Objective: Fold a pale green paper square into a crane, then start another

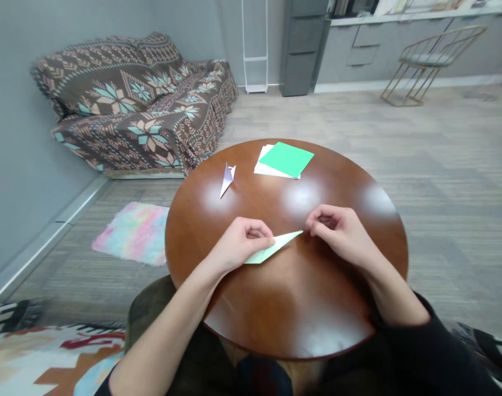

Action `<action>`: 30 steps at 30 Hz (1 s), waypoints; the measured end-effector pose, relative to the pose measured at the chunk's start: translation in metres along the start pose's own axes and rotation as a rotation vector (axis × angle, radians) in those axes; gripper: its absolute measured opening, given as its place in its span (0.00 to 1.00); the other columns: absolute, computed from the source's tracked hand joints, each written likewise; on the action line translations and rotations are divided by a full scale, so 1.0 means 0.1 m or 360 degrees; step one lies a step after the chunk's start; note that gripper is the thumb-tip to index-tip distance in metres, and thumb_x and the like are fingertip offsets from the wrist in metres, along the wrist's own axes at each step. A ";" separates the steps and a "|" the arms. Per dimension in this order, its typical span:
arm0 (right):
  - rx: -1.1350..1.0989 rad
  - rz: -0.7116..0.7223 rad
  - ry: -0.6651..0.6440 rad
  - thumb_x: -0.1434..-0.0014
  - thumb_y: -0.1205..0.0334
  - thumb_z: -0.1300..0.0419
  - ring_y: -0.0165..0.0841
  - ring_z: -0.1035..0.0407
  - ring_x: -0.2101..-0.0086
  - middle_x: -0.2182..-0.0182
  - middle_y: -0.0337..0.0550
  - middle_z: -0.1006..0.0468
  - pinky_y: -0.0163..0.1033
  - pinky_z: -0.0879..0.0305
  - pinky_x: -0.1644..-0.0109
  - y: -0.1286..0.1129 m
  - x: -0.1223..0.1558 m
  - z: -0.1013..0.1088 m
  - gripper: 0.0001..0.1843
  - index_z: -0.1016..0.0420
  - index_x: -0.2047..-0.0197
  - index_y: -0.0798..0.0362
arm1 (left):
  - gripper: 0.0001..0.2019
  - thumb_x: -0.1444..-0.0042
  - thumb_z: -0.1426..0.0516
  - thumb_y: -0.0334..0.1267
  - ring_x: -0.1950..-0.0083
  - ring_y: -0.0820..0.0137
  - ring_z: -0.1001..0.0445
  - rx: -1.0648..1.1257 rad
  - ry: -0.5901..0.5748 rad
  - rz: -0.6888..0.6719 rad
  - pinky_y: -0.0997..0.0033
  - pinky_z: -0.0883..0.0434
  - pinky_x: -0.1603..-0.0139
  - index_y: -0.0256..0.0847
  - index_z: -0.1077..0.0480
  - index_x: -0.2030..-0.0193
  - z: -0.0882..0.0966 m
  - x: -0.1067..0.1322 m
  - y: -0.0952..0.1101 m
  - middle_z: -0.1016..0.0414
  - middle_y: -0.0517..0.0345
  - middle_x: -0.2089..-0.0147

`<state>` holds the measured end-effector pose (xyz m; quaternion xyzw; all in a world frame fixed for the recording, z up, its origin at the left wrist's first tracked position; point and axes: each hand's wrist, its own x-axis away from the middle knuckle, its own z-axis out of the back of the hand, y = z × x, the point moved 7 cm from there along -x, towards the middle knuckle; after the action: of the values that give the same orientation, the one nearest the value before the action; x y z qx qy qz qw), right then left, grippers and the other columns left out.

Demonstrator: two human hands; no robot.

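My left hand (pixel 245 242) pinches a folded piece of pale green paper (pixel 278 245) between thumb and fingers, just over the round brown table (pixel 251 316). The paper's narrow pointed end reaches right, and its wider end lies partly under my left hand. Close beside that tip is my right hand (pixel 337 231), its fingers curled in and closed, with nothing visible in them. A small folded purple and white paper figure (pixel 227 180) rests farther back on the left side. Toward the far edge lies a stack of square paper, a green sheet (pixel 288 158) on top of white sheets (pixel 264 168).
A sofa (pixel 152 104) under a patterned cover stands behind to the left. A fluffy pastel rug (pixel 133 234) lies on the floor left of the table. A gold-framed chair (pixel 428 60) stands by grey kitchen cabinets (pixel 370 41) at the back right.
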<state>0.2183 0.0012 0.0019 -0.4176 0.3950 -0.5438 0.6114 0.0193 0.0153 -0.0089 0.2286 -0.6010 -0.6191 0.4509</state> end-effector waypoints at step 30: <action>-0.0481 0.0032 -0.0226 0.39 0.52 0.34 0.28 0.33 0.80 0.80 0.34 0.27 0.34 0.36 0.74 -0.06 0.00 -0.36 0.13 0.26 0.65 0.53 | 0.12 0.47 0.33 0.43 0.68 0.73 0.28 0.0257 0.0061 -0.0244 0.75 0.35 0.64 0.35 0.24 0.65 -0.11 -0.05 0.05 0.23 0.59 0.69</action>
<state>0.1822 -0.0020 -0.0047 -0.5381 0.4323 -0.4412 0.5735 0.0319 0.0141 -0.0070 0.3214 -0.6210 -0.5967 0.3937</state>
